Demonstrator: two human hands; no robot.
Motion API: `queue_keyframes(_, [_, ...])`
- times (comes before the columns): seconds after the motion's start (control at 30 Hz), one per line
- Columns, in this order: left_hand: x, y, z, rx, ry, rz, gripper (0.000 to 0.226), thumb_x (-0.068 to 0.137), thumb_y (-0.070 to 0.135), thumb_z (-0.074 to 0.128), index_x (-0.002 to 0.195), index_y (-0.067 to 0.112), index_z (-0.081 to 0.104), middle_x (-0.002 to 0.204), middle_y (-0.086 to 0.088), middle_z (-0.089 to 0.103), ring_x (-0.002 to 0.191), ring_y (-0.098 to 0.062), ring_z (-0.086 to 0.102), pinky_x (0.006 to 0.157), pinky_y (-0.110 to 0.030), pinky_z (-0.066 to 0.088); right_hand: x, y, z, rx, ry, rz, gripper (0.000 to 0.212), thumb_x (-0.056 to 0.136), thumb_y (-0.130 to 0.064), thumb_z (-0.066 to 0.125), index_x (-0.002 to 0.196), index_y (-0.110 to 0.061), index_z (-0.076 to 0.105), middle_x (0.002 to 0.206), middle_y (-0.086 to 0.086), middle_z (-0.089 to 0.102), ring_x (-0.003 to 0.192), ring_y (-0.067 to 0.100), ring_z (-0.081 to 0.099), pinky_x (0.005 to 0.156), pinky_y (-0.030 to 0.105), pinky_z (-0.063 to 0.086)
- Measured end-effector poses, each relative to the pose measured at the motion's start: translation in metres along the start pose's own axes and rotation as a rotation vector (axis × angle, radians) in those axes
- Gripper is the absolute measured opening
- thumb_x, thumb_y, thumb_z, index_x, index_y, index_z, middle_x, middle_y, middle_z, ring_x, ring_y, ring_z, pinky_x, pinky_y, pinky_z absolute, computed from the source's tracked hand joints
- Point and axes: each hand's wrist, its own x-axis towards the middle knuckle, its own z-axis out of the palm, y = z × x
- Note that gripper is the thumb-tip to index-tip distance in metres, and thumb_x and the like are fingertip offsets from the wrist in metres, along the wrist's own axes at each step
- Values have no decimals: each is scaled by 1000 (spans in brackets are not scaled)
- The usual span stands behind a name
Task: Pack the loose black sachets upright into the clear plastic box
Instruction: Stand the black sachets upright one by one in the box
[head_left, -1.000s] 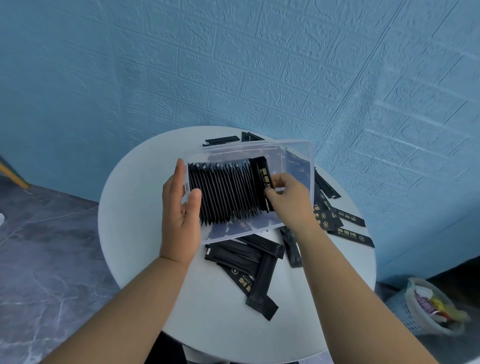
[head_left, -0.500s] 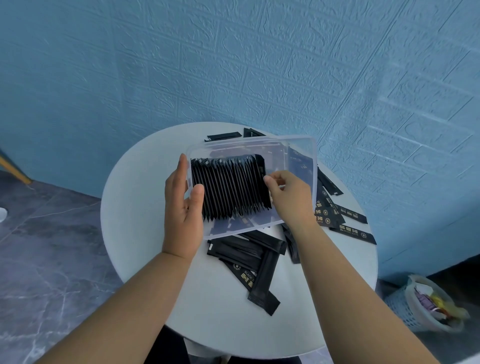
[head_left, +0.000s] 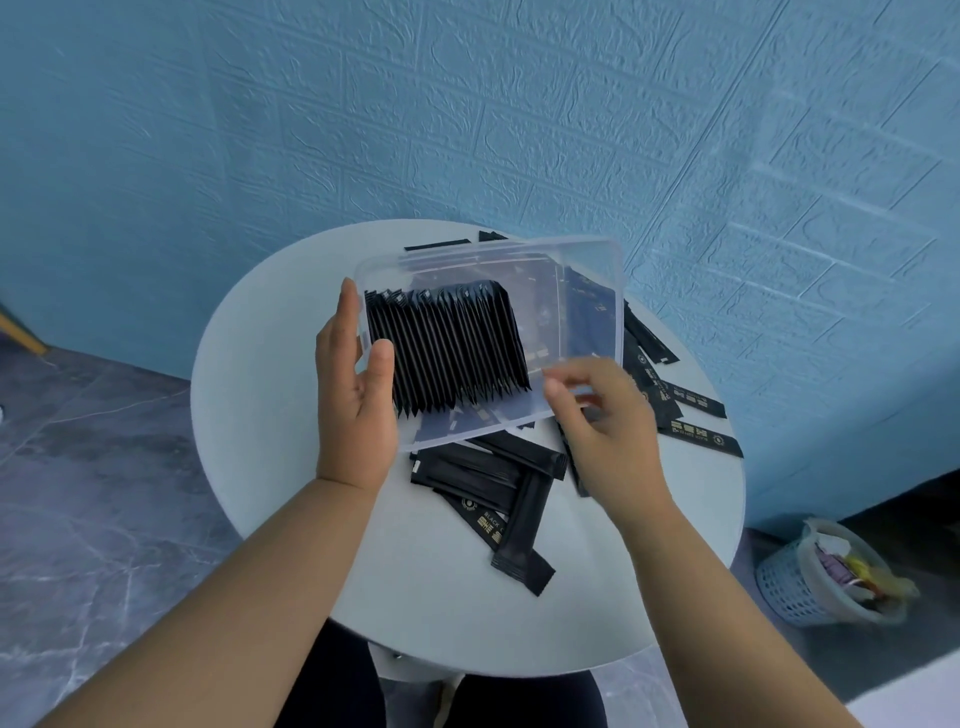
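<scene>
While gripping clear plastic box (head_left: 582, 280) by its left end, left hand (head_left: 353, 400), thumb over near rim. Tilted above round table (head_left: 270, 426). Packed sachets (head_left: 447, 348) black, upright, filling left part. Loose sachets (head_left: 483, 467) flat on table, near and right. Since 0.5 s ago: right hand (head_left: 602, 415) off the row, fingers loosely curled, holding nothing.

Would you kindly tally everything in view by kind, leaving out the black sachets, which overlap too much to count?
Clear plastic box: 1
Round table: 1
Waste basket: 1
Hands: 2 (left hand, right hand)
Total: 5
</scene>
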Motion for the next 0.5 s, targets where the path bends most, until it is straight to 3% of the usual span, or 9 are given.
queue_keyframes(0.1, [2,1,0,-9,34,-11,46,100,13,35,138,29,15,131,25,26,120,29,23,95,4,20,-35,9,-2,-21,-153,-44,8,85,-36,61,93,-36,63,97,-23,61,97,1,57,84,10,40])
queue_keyframes(0.17, [3,1,-1,-8,52,-17,47,101,12,35,139,28,13,131,26,26,119,30,23,93,5,20,-50,17,2,-126,-293,-39,39,80,-53,53,112,-33,62,123,-24,51,120,-2,45,100,6,28])
queue_keyframes(0.23, [3,0,-2,11,61,-12,48,101,11,35,141,25,11,130,25,27,118,30,22,93,5,20,-58,22,10,-242,-420,-20,69,77,-68,43,134,-29,48,144,-20,29,137,-4,17,109,5,8])
queue_keyframes(0.33, [3,0,-4,27,68,3,49,101,11,35,141,23,10,129,25,28,119,31,21,94,4,20,-64,26,18,-397,-542,-32,97,71,-85,17,147,-26,26,156,-11,3,142,2,-6,116,21,0])
queue_keyframes(0.4, [3,-1,-5,29,78,6,48,101,12,35,141,24,10,130,25,28,119,30,21,94,4,20,-64,26,17,-456,-569,-35,100,69,-87,12,147,-26,26,156,-11,6,143,5,0,116,24,4])
queue_keyframes(0.5, [4,-1,-6,13,90,-3,48,100,14,35,140,25,11,129,26,28,119,29,23,95,3,21,-62,20,5,-432,-528,-41,72,80,-68,49,140,-30,41,150,-13,29,138,7,24,113,18,13])
